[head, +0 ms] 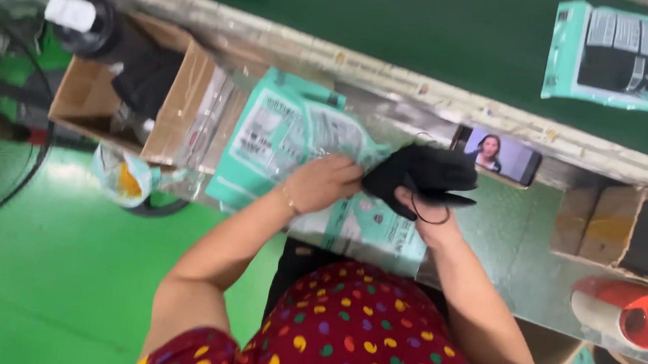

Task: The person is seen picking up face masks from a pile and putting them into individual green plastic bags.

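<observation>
Head view, looking straight down over the person's chest. Black fabric item (421, 174), bunched, a thin black cord looping off its lower edge, held above the metal bench (512, 243) just in front of the person. Right hand (422, 213) underneath it, mostly hidden by the fabric; fingers wrapped up into the bundle and clamped on it. Left hand (324, 183) at the fabric's left end, fingers curled together, pinching the fabric edge and touching the mouth of a mint-green plastic bag (289, 137) with white printed panels. That bag lies slanted on the bench, its top toward the far rail; more of the same bags lie flat beneath the hands, near edge overhanging the bench.

Just beyond the fabric, a phone (505, 155) propped against the rail, screen lit. Left of the bags, an open cardboard box (180, 105) holding dark items, a black bottle with a white cap (82, 20) at its far corner. Right side of the bench: second cardboard box (613, 228) with dark contents, and near it a red and white tape roll (633, 314). Past the rail, a dark green belt (398, 26) carrying two filled mint-green bags (615, 55) at top right. Bright green floor (63, 262) below left
</observation>
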